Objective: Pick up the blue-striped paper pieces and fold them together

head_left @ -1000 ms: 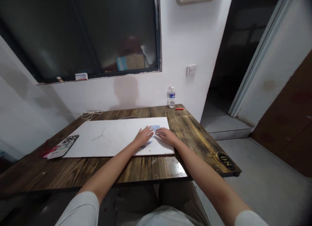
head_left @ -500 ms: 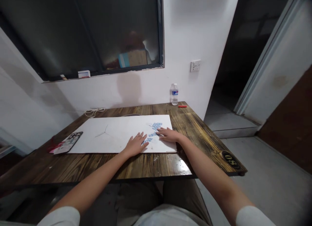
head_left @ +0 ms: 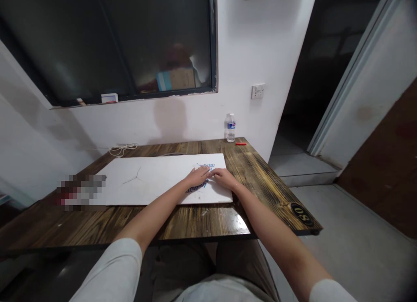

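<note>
On a white board [head_left: 159,176] lie small blue-and-white rectangular pieces [head_left: 211,165], too small to name for certain. My left hand [head_left: 196,176] rests over them with its fingers stretched out and flat, covering some. Close beside it, fingertips almost meeting, is my right hand [head_left: 224,177], its fingers bent downward and a little apart at the board's right part. I see nothing gripped in either hand. Some pieces show above and below my hands; the others are hidden beneath them.
The board lies on a dark wooden table [head_left: 260,197]. A plastic bottle [head_left: 230,129] and a red pen-like stick [head_left: 241,144] are at the back right. White cable [head_left: 123,149] lies at the back left. A blurred item [head_left: 83,191] covers the board's left end.
My left hand has moved right and away from me, up against my right hand. My right hand's fingers have gone from spread flat to bent. More pieces are covered.
</note>
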Demonstrator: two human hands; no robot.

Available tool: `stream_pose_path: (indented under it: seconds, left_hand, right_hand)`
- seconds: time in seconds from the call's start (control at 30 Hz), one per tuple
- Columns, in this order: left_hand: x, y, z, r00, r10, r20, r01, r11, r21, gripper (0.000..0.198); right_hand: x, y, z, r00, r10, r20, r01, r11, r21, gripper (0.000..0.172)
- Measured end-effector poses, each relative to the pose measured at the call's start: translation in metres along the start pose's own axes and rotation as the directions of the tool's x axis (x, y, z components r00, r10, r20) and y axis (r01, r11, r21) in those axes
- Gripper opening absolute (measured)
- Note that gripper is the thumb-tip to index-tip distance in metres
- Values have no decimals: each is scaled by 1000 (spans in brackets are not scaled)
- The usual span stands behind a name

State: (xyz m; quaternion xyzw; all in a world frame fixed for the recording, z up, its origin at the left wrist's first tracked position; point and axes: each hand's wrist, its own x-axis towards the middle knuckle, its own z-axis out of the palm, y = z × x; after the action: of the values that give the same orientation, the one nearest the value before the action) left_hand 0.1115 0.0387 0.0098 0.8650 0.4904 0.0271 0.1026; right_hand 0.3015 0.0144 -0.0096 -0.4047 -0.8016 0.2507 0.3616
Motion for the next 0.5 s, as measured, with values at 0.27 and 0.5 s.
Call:
stream_pose_path:
  seconds: [0.27,0.5]
  left_hand:
    - [-50,6,-3,963,259,-75,-245,957,156,46]
    - [-141,-2,1,971,188,-149,-161,971,178,48]
  right_hand:
    - [-2,18,-2,997,74,22,-64,956,-285,45]
    - [-8,6,0,962,59,266,47,926,-375,46]
